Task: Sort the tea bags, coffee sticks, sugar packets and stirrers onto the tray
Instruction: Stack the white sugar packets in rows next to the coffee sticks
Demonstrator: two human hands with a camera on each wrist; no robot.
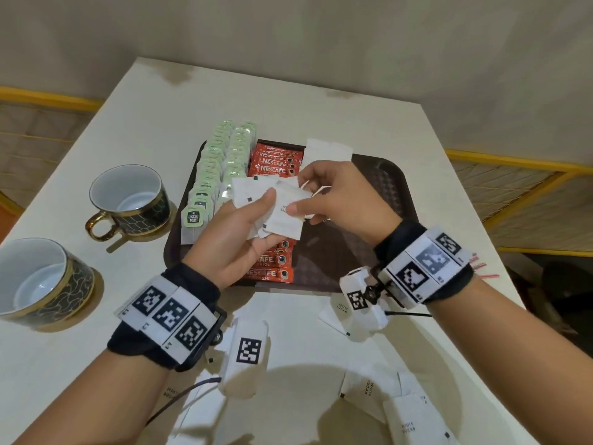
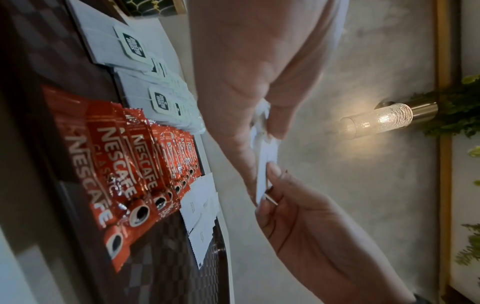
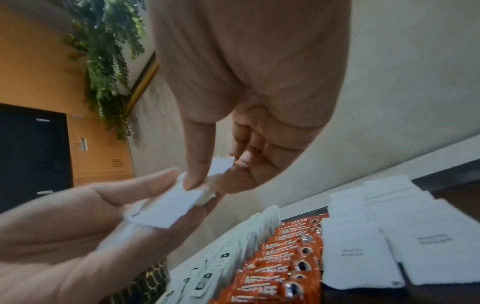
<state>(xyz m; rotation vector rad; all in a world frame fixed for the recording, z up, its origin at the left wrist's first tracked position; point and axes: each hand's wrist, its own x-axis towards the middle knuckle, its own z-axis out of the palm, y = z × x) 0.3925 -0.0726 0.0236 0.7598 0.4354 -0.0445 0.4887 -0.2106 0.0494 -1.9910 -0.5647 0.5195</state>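
1. Left hand [image 1: 236, 234] grips a small stack of white sugar packets [image 1: 256, 197], thumb on top, fingers curled beneath; held above the tray [image 1: 382, 187].
2. Right hand [image 1: 340, 195] pinches the top sugar packet [image 1: 288, 213] of that stack between thumb and forefinger (both hands meet at the stack).
3. Below and beyond the hands: tea bags [image 1: 211, 175] in rows left of the left hand; red coffee sticks [image 1: 276, 162] under and beyond it; laid sugar packets [image 3: 389, 242] beyond the right hand.
4. Loose sugar packets [image 1: 407, 419] on the table [image 1: 144, 97] near the wrists; red-tipped stirrers [image 1: 481, 268] right of the right wrist.
5. Two cups [image 1: 128, 197] left of the left hand.
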